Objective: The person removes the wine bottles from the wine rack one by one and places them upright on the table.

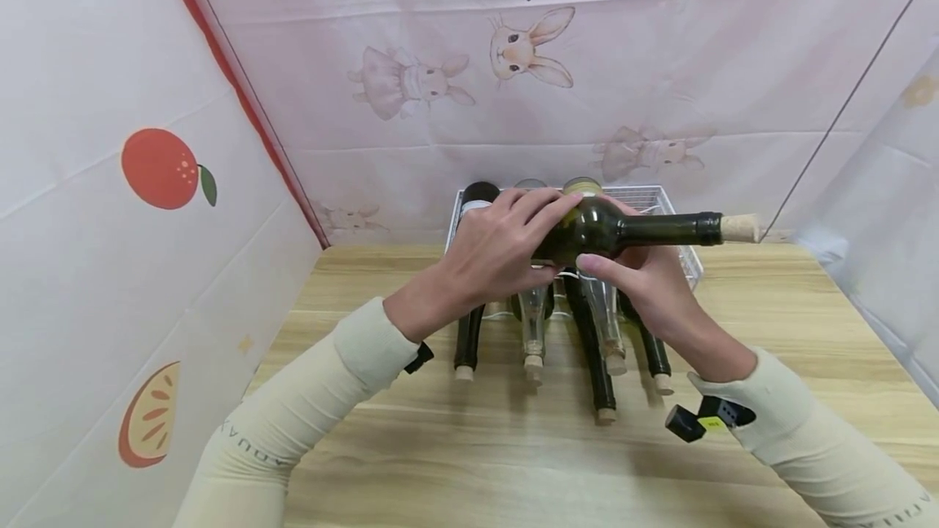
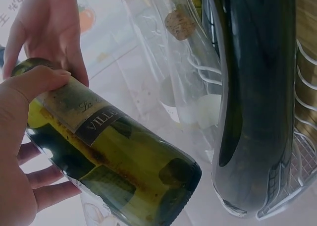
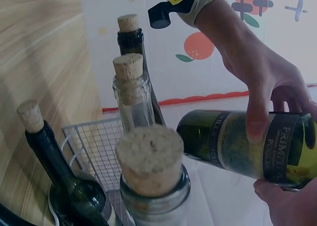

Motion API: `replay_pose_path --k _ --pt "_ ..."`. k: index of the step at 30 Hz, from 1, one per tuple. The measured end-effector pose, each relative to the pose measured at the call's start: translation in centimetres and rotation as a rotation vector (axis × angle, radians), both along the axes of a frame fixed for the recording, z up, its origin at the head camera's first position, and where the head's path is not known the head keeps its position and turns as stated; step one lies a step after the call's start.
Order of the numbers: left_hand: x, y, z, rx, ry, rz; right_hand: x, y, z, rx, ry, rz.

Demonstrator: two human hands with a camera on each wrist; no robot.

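A dark green wine bottle [image 1: 587, 231] with a cork [image 1: 741, 228] in its mouth is held level above the rack, its neck pointing right in the head view. My left hand [image 1: 495, 247] grips the body near the base, fingers over the top. My right hand [image 1: 653, 279] holds it by the shoulder, thumb in front and the other fingers mostly hidden behind. Both wrist views show the bottle's label. Beneath the hands, several corked bottles lie in a white wire rack [image 1: 692, 267], among them a dark bottle [image 1: 592, 357] and a clear bottle [image 1: 533, 324].
The rack stands at the back of the wooden table [image 1: 513, 463], against a pink rabbit-print sheet [image 1: 293, 88]. Bottle necks stick out over its front side. A white fruit-print sheet [image 1: 81, 267] borders the left side. The right wrist view shows corks [image 3: 151, 149] close to the camera.
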State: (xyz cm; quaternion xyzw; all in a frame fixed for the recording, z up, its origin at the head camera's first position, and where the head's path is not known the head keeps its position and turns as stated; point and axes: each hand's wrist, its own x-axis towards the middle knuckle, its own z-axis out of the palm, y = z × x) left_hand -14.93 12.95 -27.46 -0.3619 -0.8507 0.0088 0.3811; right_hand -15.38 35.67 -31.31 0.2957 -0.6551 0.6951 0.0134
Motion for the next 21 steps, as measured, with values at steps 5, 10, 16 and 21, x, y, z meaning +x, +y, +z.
replay_pose_path --k 5,10,16,21 --pt "-0.4 -0.3 0.3 0.026 0.005 0.005 -0.4 0.6 -0.2 0.058 0.071 -0.015" --pt "-0.7 -0.8 0.7 0.051 -0.002 0.016 -1.1 1.2 -0.8 0.022 0.135 -0.014" --pt "-1.1 -1.2 0.8 0.079 -0.021 0.032 -1.6 2.0 -1.5 0.087 0.168 -0.087" --pt "-1.1 -1.8 1.0 0.108 -0.048 0.047 -1.8 2.7 -1.8 0.121 0.152 -0.107"
